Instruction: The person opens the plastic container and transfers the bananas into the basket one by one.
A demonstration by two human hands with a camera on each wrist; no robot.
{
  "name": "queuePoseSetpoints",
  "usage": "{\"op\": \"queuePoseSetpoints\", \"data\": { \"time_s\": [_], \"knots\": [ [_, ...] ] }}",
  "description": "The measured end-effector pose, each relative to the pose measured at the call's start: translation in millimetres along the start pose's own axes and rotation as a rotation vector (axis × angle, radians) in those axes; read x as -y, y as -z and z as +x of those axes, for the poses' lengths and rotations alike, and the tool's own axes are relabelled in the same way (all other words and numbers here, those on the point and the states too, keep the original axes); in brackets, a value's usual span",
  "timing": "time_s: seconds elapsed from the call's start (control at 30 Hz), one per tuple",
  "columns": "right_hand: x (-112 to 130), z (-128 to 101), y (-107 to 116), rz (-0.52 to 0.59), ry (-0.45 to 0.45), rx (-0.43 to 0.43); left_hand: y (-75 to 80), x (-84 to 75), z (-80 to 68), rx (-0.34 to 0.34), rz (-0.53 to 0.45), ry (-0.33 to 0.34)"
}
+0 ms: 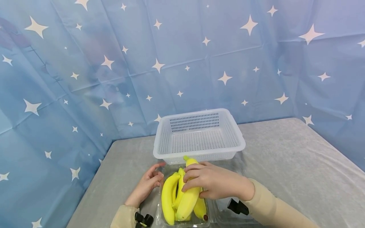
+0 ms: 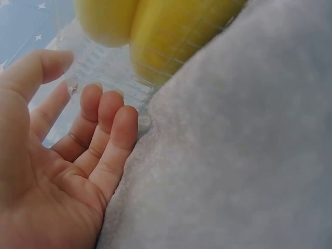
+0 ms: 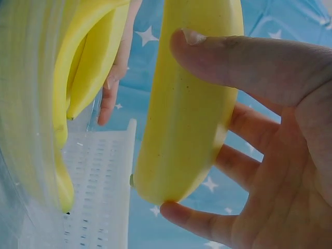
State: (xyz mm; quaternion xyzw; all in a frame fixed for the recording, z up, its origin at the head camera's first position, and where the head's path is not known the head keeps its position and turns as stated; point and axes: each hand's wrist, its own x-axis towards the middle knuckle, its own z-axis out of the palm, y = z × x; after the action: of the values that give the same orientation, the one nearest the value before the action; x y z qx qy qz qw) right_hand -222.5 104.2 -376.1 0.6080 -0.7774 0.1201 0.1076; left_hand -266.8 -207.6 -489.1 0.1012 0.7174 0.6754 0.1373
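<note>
My right hand [image 1: 209,180] grips a yellow banana [image 1: 189,196], thumb on one side and fingers on the other. In the right wrist view that banana [image 3: 187,114] is held apart from the other bananas [image 3: 98,57]. More bananas [image 1: 169,199] lie in a clear plastic box [image 1: 159,218] below it. Beside the box's left edge is my left hand [image 1: 148,183], its fingers loosely bent with nothing in them. The left wrist view shows these fingertips [image 2: 124,124] close to the box; whether they touch it I cannot tell.
Behind the box stands a white perforated plastic basket [image 1: 199,156] with nothing in it. The clear box's lid [image 1: 228,218] lies folded open to the right. A grey cloth [image 1: 282,164] covers the table, and a blue starry curtain [image 1: 182,57] hangs behind.
</note>
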Motion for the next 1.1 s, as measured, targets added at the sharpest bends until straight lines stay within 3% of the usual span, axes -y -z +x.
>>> {"op": "queuePoseSetpoints", "data": {
  "time_s": [0.47,1.1],
  "knots": [
    [-5,-5,4,0.020,0.043,-0.134,-1.7,-0.2,-1.6,-0.009,0.004,0.002],
    [-12,-9,13,0.018,-0.025,-0.138,-0.4,-0.7,-1.0,0.006,0.011,-0.007]
  ]
}}
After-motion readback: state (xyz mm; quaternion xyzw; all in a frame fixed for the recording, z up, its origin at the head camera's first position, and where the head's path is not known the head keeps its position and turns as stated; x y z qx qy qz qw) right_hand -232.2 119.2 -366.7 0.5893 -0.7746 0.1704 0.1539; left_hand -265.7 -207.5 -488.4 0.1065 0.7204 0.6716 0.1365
